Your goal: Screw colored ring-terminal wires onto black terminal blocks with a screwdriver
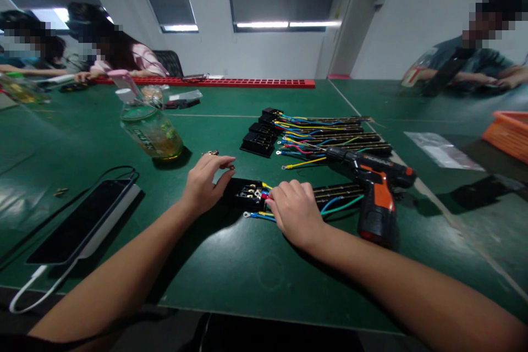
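Observation:
My left hand [205,184] is pinched around a small brass-coloured screw [232,168], held just above the left end of a black socket module [243,191] with metal contacts. My right hand [297,210] is closed on wires with ring terminals at the module's right end; a red-sleeved one shows at its fingertips, and the rest is hidden by the fingers. A blue wire with a ring terminal [249,214] lies loose in front of the module. Right of my right hand runs a black strip [338,193] with blue and green wires. More brass screws [212,153] lie behind my left hand.
A cordless drill [377,190] lies on the right, its bit pointing at several wired modules [259,140]. On the left are a drink bottle [150,132] and a phone [80,220] with cables. An orange basket [507,135] stands far right. Other people sit across the table.

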Demonstrator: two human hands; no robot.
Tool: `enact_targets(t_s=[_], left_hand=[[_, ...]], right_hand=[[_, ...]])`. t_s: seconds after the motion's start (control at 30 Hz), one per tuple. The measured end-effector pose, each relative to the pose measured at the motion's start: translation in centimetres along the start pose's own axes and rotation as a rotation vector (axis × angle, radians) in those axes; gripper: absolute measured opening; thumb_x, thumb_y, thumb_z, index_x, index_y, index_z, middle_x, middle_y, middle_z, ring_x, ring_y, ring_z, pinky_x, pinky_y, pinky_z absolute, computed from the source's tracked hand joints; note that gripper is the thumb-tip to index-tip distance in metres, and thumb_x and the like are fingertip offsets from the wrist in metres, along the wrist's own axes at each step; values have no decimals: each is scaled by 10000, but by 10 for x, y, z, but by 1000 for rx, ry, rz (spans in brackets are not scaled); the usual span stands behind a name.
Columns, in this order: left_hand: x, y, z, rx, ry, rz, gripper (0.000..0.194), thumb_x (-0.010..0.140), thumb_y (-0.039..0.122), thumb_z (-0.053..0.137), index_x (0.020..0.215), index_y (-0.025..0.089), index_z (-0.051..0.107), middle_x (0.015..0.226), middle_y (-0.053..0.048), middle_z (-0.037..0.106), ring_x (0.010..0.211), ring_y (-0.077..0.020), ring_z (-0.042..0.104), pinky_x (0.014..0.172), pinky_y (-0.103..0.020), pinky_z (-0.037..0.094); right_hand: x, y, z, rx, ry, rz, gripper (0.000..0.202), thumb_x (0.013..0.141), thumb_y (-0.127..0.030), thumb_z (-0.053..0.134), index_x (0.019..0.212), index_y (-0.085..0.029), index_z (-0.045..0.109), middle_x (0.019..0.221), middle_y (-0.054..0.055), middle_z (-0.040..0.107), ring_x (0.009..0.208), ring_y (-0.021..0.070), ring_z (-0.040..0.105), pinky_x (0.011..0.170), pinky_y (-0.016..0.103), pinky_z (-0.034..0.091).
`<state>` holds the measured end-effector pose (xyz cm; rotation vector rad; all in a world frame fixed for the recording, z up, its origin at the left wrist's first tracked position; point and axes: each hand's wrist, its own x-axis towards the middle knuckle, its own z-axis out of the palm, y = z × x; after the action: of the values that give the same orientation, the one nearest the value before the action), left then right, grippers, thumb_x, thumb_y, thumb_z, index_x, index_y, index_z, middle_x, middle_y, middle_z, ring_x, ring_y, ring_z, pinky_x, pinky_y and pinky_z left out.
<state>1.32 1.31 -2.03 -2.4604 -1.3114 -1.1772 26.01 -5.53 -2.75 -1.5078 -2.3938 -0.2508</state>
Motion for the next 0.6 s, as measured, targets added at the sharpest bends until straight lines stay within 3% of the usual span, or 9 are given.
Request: enact_targets(t_s=[0.2,0.43,0.6], left_hand=[[-2,6,0,-19,-44,35,243,1011,344,560,1155,187,678,976,-77,767,930,-229,701,967,-397,538],[-3,11,2,-65,45,254,101,1009,215,616,1082,167,666,962,-67,760,878,-190,696,864,-334,553],[-2,17,2,-98,35,304,75,989,175,655,1063,162,655,945,-62,746,857,-184,676,825,-322,557]], right_hand=[[1,1,1,65,-8,29,198,1038,-323,567,970,-180,686,1021,71,698,945,251,473,808,377,230],[1,3,0,131,-39,32,204,1034,-323,575,967,-178,701,1025,81,699,967,256,486,830,382,258],[1,4,2,138,-5,42,208,1019,-335,601,924,-177,695,1012,87,691,956,260,482,824,385,268]])
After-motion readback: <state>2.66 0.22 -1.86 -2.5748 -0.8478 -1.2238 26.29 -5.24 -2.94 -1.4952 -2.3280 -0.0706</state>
